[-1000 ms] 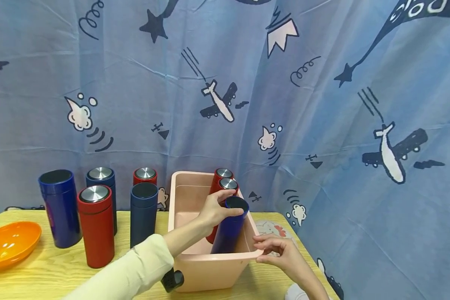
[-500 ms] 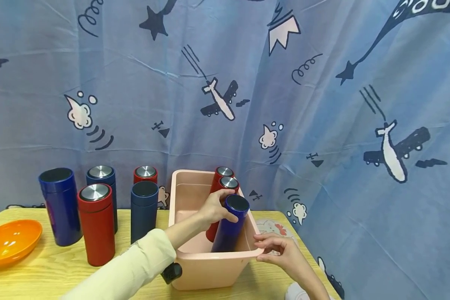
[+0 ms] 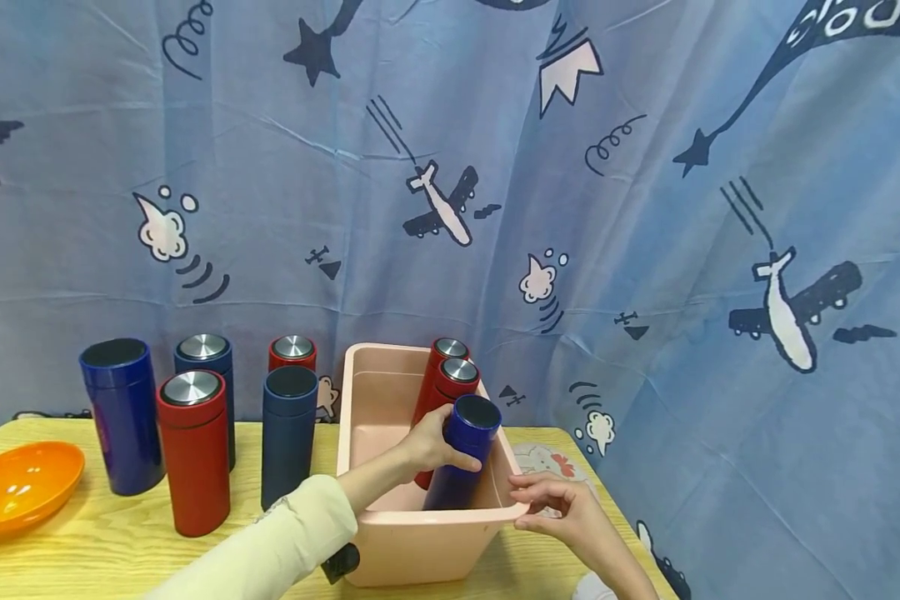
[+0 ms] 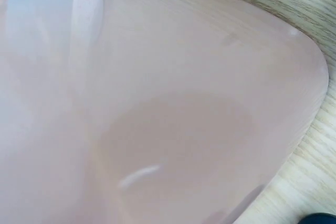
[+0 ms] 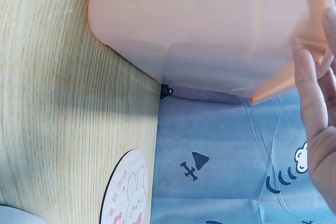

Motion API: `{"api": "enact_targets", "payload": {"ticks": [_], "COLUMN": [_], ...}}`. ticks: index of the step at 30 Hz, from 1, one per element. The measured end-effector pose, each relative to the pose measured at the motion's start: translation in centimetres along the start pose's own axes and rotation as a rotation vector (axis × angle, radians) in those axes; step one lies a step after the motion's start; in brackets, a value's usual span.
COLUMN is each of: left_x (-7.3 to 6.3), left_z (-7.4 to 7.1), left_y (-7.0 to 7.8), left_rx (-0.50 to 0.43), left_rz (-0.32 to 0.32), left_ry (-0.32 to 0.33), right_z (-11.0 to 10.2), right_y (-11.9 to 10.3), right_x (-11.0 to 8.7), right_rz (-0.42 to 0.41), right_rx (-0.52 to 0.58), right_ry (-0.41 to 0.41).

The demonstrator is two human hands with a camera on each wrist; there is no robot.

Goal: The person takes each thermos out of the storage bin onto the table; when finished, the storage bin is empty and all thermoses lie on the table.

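A blue thermos flask (image 3: 465,446) with a dark lid stands slightly tilted inside the pink plastic bin (image 3: 405,546). My left hand (image 3: 429,440) holds it round its side, just below the lid, thumb towards me. Behind it in the bin are two red flasks (image 3: 457,377) with silver lids. My right hand (image 3: 558,510) pinches the rim at the bin's near right corner; in the right wrist view its fingers (image 5: 310,93) lie against that rim. The left wrist view shows mostly the bin's pink wall (image 4: 173,77), not the left fingers.
Left of the bin stand several flasks: a red one (image 3: 193,458), a bright blue one (image 3: 123,425), dark blue ones (image 3: 288,442) and another red one behind. An orange bowl (image 3: 26,483) sits at the far left. A round rabbit-print mat (image 5: 128,192) lies right of the bin.
My left hand has moved down from the top of the blue flask to its upper body. The flask and bin stay nearly in place, and my right hand keeps its hold on the rim.
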State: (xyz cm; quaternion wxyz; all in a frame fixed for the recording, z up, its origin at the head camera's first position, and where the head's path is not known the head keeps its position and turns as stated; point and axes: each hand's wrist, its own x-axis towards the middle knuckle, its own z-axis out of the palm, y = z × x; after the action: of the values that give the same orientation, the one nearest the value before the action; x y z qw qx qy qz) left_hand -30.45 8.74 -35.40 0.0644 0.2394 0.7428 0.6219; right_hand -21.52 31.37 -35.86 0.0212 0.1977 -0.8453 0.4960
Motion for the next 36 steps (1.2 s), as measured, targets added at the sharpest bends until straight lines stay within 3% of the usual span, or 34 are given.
{"api": "enact_targets", "payload": {"ticks": [11, 15, 18, 26, 36], "left_x": [0.28, 0.36, 0.3, -0.01, 0.14], "left_z": [-0.12, -0.08, -0.19, -0.26, -0.45], "left_y": [-0.43, -0.55, -0.66, -0.67, -0.62], "left_rx": [-0.005, 0.004, 0.001, 0.084, -0.03], "left_rz": [0.028, 0.001, -0.014, 0.043, 0.0], "left_ry": [-0.004, -0.021, -0.051, -0.172, -0.186], "right_z": [0.16, 0.26, 0.34, 0.31, 0.23], "right_y": [-0.03, 0.0, 0.04, 0.18, -0.13], "right_x": [0.03, -0.05, -0.03, 0.03, 0.03], "right_rz": [0.011, 0.002, -0.009, -0.017, 0.021], "right_rx": [0.025, 0.024, 0.025, 0.008, 0.012], "right_ry": [0.005, 0.006, 0.004, 0.005, 0.007]}}
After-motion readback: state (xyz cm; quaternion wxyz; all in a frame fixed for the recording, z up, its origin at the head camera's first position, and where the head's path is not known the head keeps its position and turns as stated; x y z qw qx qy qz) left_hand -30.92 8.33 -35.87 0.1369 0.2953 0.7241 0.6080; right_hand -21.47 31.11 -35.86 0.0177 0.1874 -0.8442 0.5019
